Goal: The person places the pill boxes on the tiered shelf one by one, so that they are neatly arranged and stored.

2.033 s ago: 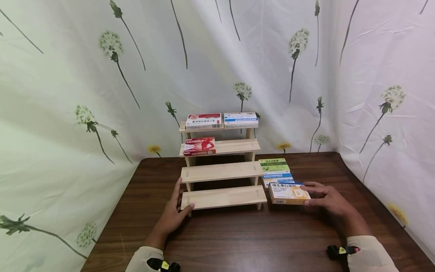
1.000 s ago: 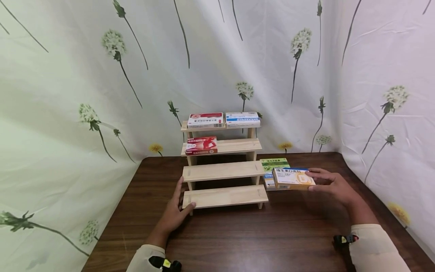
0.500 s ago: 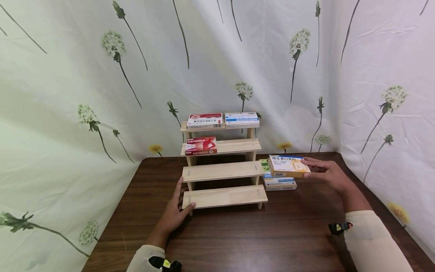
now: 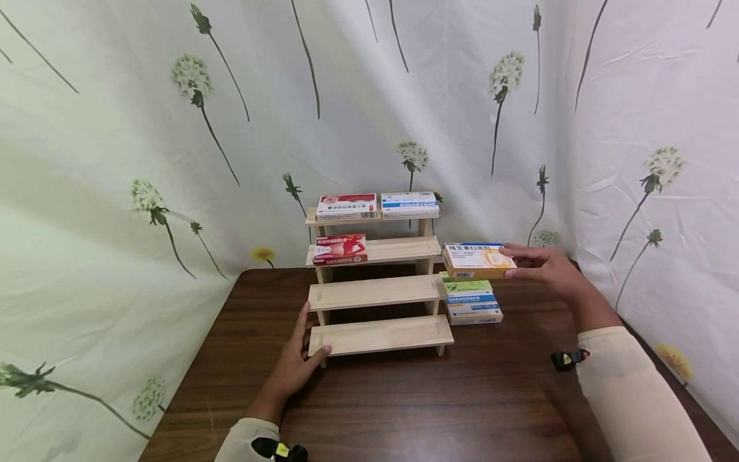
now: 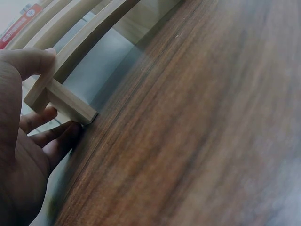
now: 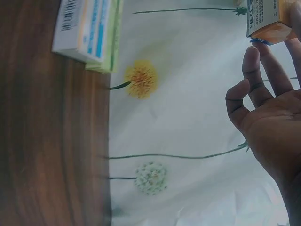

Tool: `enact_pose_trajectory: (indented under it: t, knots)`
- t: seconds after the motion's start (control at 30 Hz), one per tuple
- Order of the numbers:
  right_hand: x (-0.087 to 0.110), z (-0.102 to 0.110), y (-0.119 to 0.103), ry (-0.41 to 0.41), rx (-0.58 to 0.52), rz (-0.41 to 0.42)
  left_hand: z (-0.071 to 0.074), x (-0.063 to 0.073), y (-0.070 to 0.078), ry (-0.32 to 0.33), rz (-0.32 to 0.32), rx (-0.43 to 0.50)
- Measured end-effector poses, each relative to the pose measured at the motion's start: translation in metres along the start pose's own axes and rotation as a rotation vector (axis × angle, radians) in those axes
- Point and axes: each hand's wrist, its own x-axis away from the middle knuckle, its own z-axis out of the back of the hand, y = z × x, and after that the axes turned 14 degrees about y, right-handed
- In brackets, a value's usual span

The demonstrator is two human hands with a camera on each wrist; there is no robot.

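A wooden stepped display stand (image 4: 381,335) with bare lower steps stands on the table. My left hand (image 4: 293,364) holds its lower left end, thumb over the lowest step and fingers around the side, as the left wrist view shows. My right hand (image 4: 555,274) pinches a white, blue and orange medicine box (image 4: 476,260) by its right end. That box is raised beside the second-highest step, at the stand's right. Below it, a green medicine box (image 4: 482,286) and a blue-and-white medicine box (image 4: 475,309) lie on the table, the green one partly covered.
On the top step sit a red-and-white box (image 4: 346,206) and a blue-and-white box (image 4: 410,205). A red box (image 4: 340,249) lies at the left of the step below. White curtain (image 4: 358,96) with dandelion prints hangs around the dark wooden table (image 4: 392,404).
My right hand has lifted the white-and-orange medicine box up and away from me, from near the lowest step to second-highest step level. My left hand has stayed at the stand.
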Motion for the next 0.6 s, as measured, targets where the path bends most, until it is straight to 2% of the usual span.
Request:
enact_pose_trajectory:
  t: [0.1, 0.3, 0.6]
  knots:
    - [-0.006, -0.002, -0.009, -0.001, 0.038, 0.002, -0.001, 0.0, 0.001, 0.005, -0.007, 0.0]
    - [-0.019, -0.009, -0.022, -0.005, 0.045, 0.048, 0.0, 0.002, 0.002, 0.001, -0.026, 0.005]
    - [-0.034, -0.021, -0.034, -0.011, 0.029, 0.094, 0.0, 0.001, 0.001, -0.004, -0.005, 0.008]
